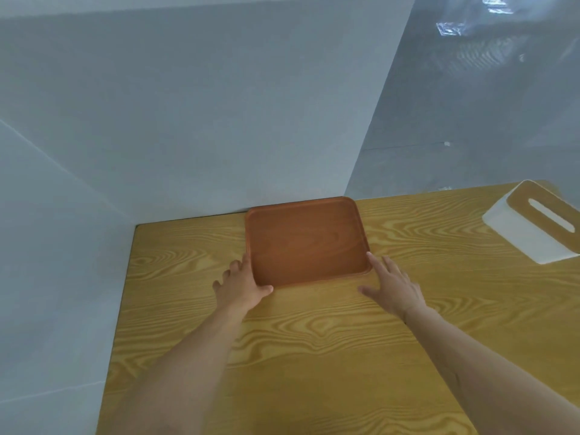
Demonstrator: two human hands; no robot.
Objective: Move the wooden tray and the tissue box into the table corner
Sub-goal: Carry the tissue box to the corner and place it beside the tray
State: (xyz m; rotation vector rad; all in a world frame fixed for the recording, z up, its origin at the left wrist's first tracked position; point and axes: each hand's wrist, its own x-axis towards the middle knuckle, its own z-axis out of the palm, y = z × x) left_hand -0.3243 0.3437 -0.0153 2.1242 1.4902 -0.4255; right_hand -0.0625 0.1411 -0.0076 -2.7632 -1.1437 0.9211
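Observation:
The wooden tray (306, 241) is reddish brown, shallow and empty, and lies flat with its far edge against the grey wall. My left hand (240, 282) rests at its near left corner, fingers along the left rim and thumb along the near rim. My right hand (394, 285) lies spread on the table at the near right corner, with one fingertip touching the rim. The tissue box (533, 226) is white with a wooden top and a long slot. It stands at the right edge of the view, well apart from the tray.
The light wood-grain table (314, 340) ends in a left edge at about the tray's far-left side. Grey walls meet behind the tray's right end. Bare tabletop lies between the tray and the tissue box.

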